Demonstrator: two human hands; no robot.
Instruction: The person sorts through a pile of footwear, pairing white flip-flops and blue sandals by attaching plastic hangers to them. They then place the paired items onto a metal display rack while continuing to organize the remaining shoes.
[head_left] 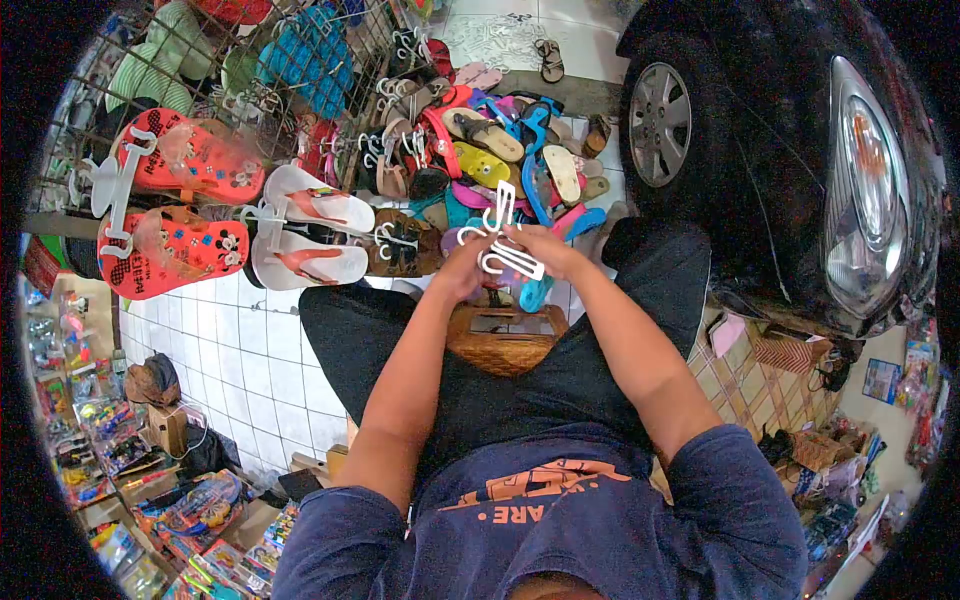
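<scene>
In front of my lap, both hands are closed on a small bunch of white plastic sandal hangers (520,262). My left hand (461,272) grips them from the left, near their curved hooks. From the right, my right hand (546,250) pinches the bunch, one hanger bar sticking up past its fingers. Some fingertips are hidden behind the hangers. Just beyond lies a heap of loose sandals, among them a yellow sandal (482,165) and a cream sandal (563,174). A woven brown basket-like object (503,350) sits between my legs, below the hands.
Red flip-flops (178,250) and white flip-flops (325,268) on hangers are lined up at left by a wire rack (90,60). A black car (760,150) stands close on the right. Loose white hangers (490,45) lie on the tiles behind. Packaged toys (195,505) fill the lower left.
</scene>
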